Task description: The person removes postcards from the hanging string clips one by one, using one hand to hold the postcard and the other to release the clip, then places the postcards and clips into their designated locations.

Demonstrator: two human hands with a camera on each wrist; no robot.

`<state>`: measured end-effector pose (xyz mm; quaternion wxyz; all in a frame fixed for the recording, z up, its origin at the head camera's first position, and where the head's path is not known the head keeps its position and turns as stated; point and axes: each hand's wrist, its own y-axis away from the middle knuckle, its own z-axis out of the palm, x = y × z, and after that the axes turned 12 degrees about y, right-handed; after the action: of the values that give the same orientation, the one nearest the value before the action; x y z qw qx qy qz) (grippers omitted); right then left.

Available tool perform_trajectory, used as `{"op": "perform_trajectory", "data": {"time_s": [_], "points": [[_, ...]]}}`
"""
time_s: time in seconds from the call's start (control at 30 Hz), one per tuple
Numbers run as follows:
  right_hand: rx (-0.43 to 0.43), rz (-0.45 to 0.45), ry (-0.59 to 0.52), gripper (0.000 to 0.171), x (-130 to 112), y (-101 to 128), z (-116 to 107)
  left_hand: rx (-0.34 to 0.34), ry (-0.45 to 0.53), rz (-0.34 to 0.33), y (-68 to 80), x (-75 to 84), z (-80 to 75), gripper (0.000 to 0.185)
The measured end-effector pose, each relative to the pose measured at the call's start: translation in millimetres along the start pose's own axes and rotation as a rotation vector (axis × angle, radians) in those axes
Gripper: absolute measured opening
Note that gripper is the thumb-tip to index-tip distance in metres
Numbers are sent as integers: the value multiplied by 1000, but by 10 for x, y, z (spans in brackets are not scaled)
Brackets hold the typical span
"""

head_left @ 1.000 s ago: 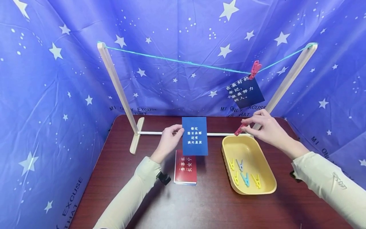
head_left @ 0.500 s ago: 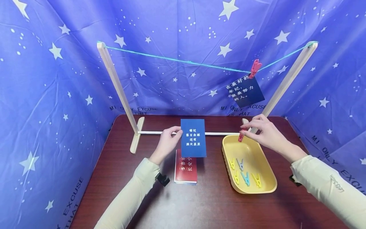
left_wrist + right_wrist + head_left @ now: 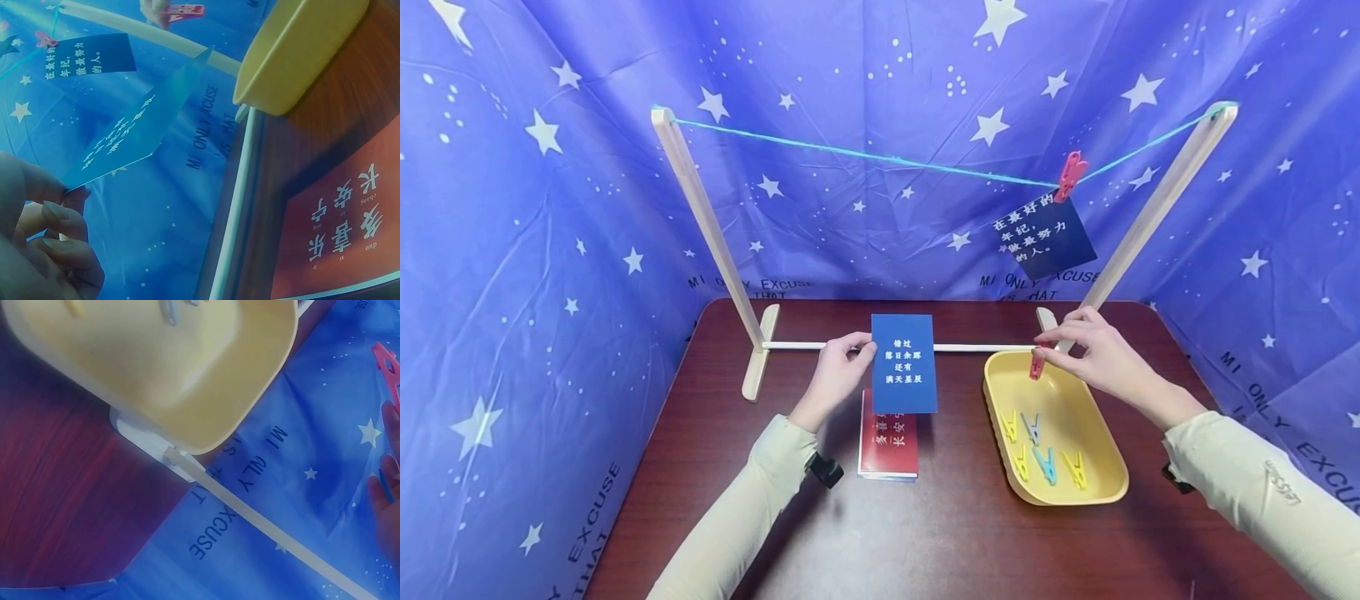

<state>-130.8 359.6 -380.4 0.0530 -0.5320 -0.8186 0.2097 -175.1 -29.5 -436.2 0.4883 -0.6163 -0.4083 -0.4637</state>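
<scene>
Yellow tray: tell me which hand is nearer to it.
Right. The right hand pinches a red clothespin just above the yellow tray at its far end; the left hand holds a blue card farther off, to the tray's left.

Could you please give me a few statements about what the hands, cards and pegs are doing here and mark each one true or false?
1. The left hand holds the blue card upright by its left edge. True.
2. The right hand pinches a yellow peg. False: the peg in its grip is the red peg, held over the yellow tray.
3. A dark card hangs from the teal string by a red clip. True.
4. The yellow tray holds no pegs. False: several pegs, yellow and blue, lie in it.
5. The red card hangs on the string. False: it lies flat on the table, below the blue card.
</scene>
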Motion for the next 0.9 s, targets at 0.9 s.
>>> {"op": "perform_trajectory", "data": {"time_s": [0.9], "points": [[-55, 21, 36, 15, 170, 199, 243, -22, -76, -33, 74, -210, -60, 21]]}}
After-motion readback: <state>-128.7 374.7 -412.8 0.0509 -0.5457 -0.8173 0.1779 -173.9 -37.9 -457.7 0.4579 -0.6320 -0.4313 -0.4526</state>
